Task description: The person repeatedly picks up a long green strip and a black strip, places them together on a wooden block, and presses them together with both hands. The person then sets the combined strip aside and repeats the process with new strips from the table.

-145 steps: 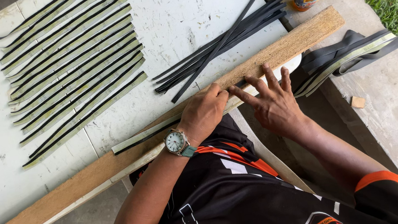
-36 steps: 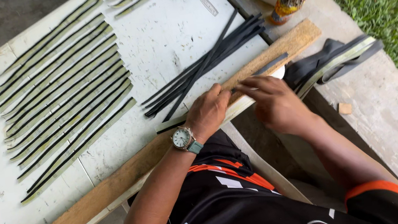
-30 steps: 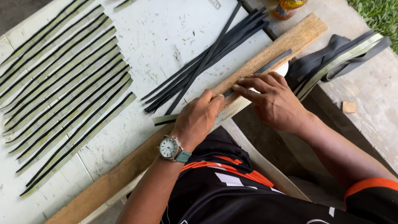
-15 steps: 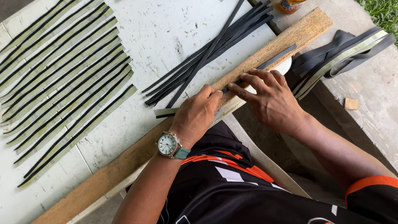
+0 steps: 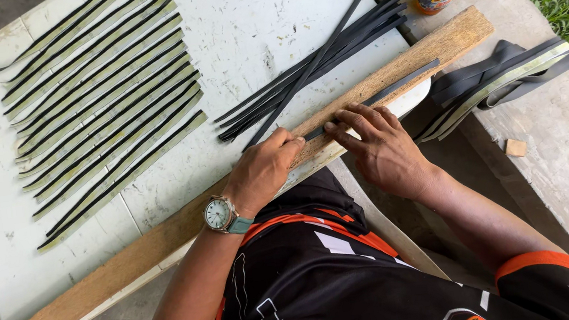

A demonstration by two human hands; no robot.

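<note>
Nearest, left hand curled, fingertips gripping the near end of a dark strip; right hand flat, fingers spread, pressing that strip onto the wooden plank. Beyond, loose black strips on the white counter; farther left, rows of pale-edged strips.

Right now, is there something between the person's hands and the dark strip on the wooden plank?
Nothing visible. The right hand rests its fingertips on the dark strip on the wooden plank; the left hand touches its near end.
</note>
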